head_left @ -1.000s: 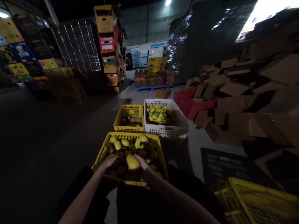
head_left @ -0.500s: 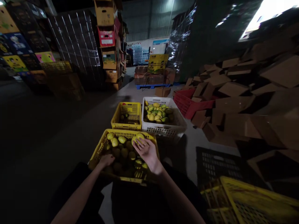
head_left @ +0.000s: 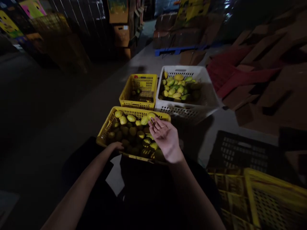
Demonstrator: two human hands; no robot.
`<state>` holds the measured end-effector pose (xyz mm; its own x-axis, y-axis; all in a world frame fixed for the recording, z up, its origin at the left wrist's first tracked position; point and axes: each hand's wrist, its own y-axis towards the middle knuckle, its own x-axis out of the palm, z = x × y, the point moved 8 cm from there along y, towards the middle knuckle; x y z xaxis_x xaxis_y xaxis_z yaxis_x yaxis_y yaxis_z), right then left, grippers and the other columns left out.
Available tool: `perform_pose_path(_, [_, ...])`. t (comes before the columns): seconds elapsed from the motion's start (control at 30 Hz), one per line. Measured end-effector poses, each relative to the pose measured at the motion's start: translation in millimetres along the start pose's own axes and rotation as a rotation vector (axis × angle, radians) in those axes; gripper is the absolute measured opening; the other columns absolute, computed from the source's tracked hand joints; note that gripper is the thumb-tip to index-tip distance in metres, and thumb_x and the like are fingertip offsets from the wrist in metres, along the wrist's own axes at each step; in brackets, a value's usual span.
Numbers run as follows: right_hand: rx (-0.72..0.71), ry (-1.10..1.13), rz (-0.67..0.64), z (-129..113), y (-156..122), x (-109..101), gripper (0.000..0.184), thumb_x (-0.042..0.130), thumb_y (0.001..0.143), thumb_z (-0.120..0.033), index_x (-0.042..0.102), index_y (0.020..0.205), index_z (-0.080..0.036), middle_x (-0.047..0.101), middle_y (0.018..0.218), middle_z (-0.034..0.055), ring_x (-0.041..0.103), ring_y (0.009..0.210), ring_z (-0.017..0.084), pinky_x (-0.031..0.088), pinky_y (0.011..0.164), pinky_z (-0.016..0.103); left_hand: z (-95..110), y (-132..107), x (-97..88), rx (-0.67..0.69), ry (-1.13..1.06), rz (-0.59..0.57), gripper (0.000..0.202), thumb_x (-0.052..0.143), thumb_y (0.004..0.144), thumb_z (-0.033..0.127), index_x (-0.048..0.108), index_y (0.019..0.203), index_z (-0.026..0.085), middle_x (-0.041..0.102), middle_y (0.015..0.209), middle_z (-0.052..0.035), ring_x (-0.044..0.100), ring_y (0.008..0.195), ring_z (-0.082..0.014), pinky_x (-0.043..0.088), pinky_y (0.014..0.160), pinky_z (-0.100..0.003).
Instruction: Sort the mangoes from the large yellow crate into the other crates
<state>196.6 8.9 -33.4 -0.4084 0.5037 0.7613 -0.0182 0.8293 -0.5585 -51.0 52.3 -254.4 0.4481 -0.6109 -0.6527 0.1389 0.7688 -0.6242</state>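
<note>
there was a big yellow crate (head_left: 136, 157) with lots of yellow and green fruit (head_left: 131, 118) in it. from the middle of that crate, the right hand (head_left: 164, 136) was at three o'clock, over the crate's side. its palm was bare and faced up, and its fingers were spread and a little bent. the fingertips were right by a yellow fruit (head_left: 150, 115), between one and two o'clock, but i could not tell if they touched it. the left hand (head_left: 116, 147) was at eight o'clock, by the near edge. it was too dark to tell if it held on. a small yellow crate (head_left: 148, 82) with a few little fruits sat at twelve o'clock. a white crate (head_left: 168, 103), with a heap of fruit, sat at two o'clock.
</note>
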Motion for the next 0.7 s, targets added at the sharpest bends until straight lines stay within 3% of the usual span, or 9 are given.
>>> perform_pose_path(0.13, [0.035, -0.042, 0.023, 4, 1, -2, 0.011, 0.055, 0.081, -0.015, 0.065, 0.086, -0.015, 0.07, 0.079, 0.0046, 0.069, 0.069, 0.015, 0.057, 0.06, 0.02, 1, 23, -14.3, -0.118, 0.16, 0.115, 0.04, 0.069, 0.09, 0.031, 0.063, 0.125, 0.014, 0.059, 0.137, -0.0181, 0.057, 0.129, -0.034, 0.047, 0.105, -0.045])
perform_pose_path(0.23, [0.07, -0.06, 0.023, 4, 3, -3, 0.007, 0.061, 0.076, -0.015, 0.064, 0.082, -0.016, 0.068, 0.076, 0.003, 0.066, 0.065, 0.013, 0.056, 0.059, 0.02, 10, 37, -25.2, -0.15, 0.219, 0.246, 0.064, 0.065, 0.09, 0.032, 0.043, 0.145, 0.009, 0.04, 0.154, -0.0275, 0.043, 0.143, -0.0385, 0.041, 0.111, -0.047])
perform_pose_path(0.3, [0.066, -0.058, 0.011, 0, 5, -2, 0.008, 0.063, 0.073, -0.015, 0.064, 0.081, -0.017, 0.067, 0.075, 0.0028, 0.065, 0.064, 0.013, 0.056, 0.06, 0.02, 21, 45, -28.0, -0.108, 0.282, 0.302, 0.081, 0.068, 0.087, 0.035, 0.029, 0.154, 0.009, 0.03, 0.16, -0.0275, 0.037, 0.146, -0.0374, 0.037, 0.114, -0.047])
perform_pose_path(0.37, [0.04, -0.054, -0.007, -6, 8, -2, 0.009, 0.064, 0.07, -0.016, 0.064, 0.079, -0.017, 0.067, 0.075, 0.0027, 0.064, 0.064, 0.012, 0.056, 0.06, 0.021, 39, 52, -24.6, 0.029, 0.423, 0.303, 0.093, 0.075, 0.081, 0.035, 0.025, 0.156, 0.011, 0.028, 0.162, -0.0255, 0.032, 0.149, -0.037, 0.029, 0.119, -0.048])
perform_pose_path(0.5, [-0.016, -0.067, -0.011, -15, 15, -6, 0.008, 0.066, 0.069, -0.017, 0.063, 0.076, -0.018, 0.065, 0.072, 0.0021, 0.061, 0.063, 0.012, 0.055, 0.061, 0.023, 73, 62, -5.2, 0.282, 0.634, 0.183, 0.084, 0.079, 0.077, 0.026, 0.041, 0.152, 0.019, 0.037, 0.159, -0.0194, 0.035, 0.146, -0.0349, 0.015, 0.124, -0.05])
perform_pose_path(0.7, [-0.014, -0.069, -0.025, -10, 14, -3, 0.005, 0.062, 0.071, -0.017, 0.062, 0.076, -0.019, 0.063, 0.071, 0.0013, 0.059, 0.063, 0.012, 0.054, 0.062, 0.024, 100, 60, 2.3, 0.333, 0.725, 0.088, 0.057, 0.076, 0.078, 0.018, 0.065, 0.134, 0.02, 0.052, 0.147, -0.0209, 0.054, 0.128, -0.0368, 0.032, 0.115, -0.05])
